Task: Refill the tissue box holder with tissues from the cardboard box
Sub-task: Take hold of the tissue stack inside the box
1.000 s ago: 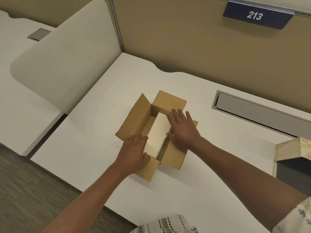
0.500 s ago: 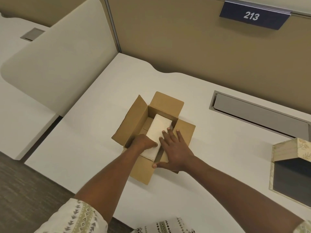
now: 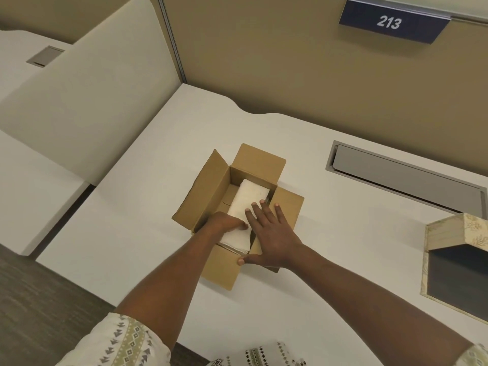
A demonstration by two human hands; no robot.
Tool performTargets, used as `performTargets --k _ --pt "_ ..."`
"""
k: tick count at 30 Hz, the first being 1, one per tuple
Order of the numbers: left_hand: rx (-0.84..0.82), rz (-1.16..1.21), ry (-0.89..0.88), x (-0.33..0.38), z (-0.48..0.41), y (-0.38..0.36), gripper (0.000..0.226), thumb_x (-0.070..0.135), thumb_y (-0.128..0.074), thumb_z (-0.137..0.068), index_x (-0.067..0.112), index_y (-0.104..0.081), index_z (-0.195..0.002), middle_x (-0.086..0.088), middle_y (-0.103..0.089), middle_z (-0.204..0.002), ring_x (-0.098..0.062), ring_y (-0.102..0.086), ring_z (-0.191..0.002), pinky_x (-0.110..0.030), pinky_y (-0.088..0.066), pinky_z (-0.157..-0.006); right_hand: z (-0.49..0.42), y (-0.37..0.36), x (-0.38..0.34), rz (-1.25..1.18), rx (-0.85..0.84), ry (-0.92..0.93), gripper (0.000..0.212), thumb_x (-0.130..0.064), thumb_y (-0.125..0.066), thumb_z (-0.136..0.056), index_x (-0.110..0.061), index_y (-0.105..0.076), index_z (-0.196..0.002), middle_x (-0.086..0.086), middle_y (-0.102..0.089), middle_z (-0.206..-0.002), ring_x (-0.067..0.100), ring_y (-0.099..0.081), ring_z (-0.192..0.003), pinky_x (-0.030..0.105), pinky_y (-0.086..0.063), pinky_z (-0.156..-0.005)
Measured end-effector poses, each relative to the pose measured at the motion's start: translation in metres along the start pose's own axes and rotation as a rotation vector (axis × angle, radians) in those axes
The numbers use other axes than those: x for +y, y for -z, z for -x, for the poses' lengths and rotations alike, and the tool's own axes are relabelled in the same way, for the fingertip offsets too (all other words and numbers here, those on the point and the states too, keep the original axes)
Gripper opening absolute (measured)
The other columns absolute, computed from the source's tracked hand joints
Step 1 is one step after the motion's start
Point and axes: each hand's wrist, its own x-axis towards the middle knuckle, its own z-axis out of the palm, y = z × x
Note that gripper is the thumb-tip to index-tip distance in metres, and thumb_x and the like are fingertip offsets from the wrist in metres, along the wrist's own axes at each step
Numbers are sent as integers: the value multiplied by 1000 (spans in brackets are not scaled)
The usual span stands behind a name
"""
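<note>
A left hand (image 3: pixel 229 223) reaches into the box (image 3: pixel 211 191) on the counter (image 3: pixel 148 207), apparently curling around the tissues (image 3: pixel 247 199) to lift them, while the spread right hand (image 3: pixel 269 233) steadies the box.

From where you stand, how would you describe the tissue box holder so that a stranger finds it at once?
Start from the white desk and go to its right edge, past the open cardboard box. The tissue box holder lies there, partly cut off by the frame. Its cream, leaf-patterned walls and dark open inside set it apart from the plain brown box.
</note>
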Motion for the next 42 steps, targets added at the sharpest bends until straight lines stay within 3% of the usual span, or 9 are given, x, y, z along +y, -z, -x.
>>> performTargets --k 13,21,24,25,26,27,29,35,42 --pt "-214 302 -22 6 39 31 52 41 -73 -71 9 -69 -113 -13 -74 -100 -31 -70 -93 -35 -53 -78 5 14 4 -245 16 49 137 -94 -51 -66 -24 19 -159 8 18 -170 27 21 -155 55 8 -125" --pt "-205 319 -96 18 86 65 31 41 -69 -82 13 -68 -96 -8 -69 -80 -25 -64 -81 -34 -54 -66 25 49 -13 -1077 337 -378 95 -79 -48 -84 -24 -28 -159 -10 -37 -158 13 -36 -144 39 -32 -119" --pt "-188 340 -134 23 111 73 30 41 -70 -83 13 -67 -93 -9 -69 -76 -25 -64 -76 -36 -52 -65 33 56 -16 -1564 293 -562 87 -91 -51 -73 -24 -56 -128 5 -61 -114 26 -55 -111 43 -41 -112" --pt "-183 350 -154 24 121 75 30 41 -71 -83 13 -67 -93 -9 -69 -76 -26 -64 -75 -37 -52 -66 37 59 -17 -1719 285 -618 86 -89 -52 -75 -16 -58 -119 19 -56 -99 18 -34 -98 43 -45 -105" --pt "-186 364 -175 26 130 76 31 41 -71 -83 12 -67 -94 -10 -69 -76 -27 -64 -76 -38 -50 -67 42 63 -19 -1849 275 -679 86 -83 -53 -80 -8 -57 -121 28 -55 -95 56 -50 -127 45 -49 -102" --pt "-190 378 -201 28 140 77 32 40 -71 -83 11 -67 -96 -11 -69 -77 -29 -64 -77 -39 -50 -69 46 65 -20 -1944 254 -738 82 -78 -54 -84 -6 -56 -124 25 -58 -94 50 -57 -95 45 -52 -98" --pt "-187 398 -261 32 161 75 33 40 -71 -84 11 -67 -99 -12 -69 -79 -30 -63 -78 -41 -49 -71 56 72 -26 -2113 179 -794 82 -76 -56 -85 -8 -49 -130 21 -60 -114 46 -66 -104 52 -57 -94" --pt "-239 557 -429 40 216 58 29 37 -74 -83 14 -72 -101 -14 -71 -90 -30 -65 -82 -42 -54 -70 80 89 -34 -2570 167 -644 107 -83 -59 -75 -12 -30 -150 34 -56 -132 50 -69 -106 59 -61 -79" --pt "-376 426 -461 39 235 17 50 39 -81 -69 16 -69 -111 -13 -74 -98 -31 -68 -89 -48 -52 -80 130 115 8 -2361 565 -409 81 -82 -54 -80 -21 -64 -133 10 -76 -118 31 -71 -112 51 -55 -99"
